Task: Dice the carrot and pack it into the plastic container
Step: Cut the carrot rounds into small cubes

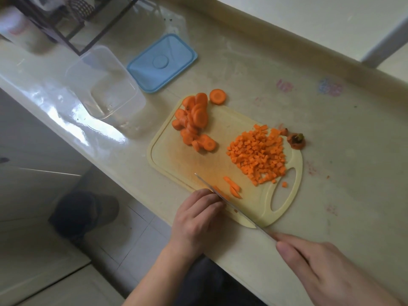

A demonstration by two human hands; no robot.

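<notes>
A pale yellow cutting board (176, 160) lies on the counter. A heap of carrot rounds (194, 120) sits at its far left and one round (217, 96) lies just off the board. A pile of diced carrot (258, 155) covers the right side. My right hand (326, 270) grips the knife (231, 206), whose blade lies across the board's near edge. My left hand (198, 219) holds down a carrot piece (220, 192) with curled fingertips against the blade. Cut strips (233, 187) lie beside it. The clear plastic container (106, 89) stands empty to the left.
The blue lid (162, 62) lies on the counter behind the board. The carrot top (297, 141) and a small scrap rest right of the board. A dark metal rack (72, 25) stands at the far left. The counter edge runs diagonally, floor below.
</notes>
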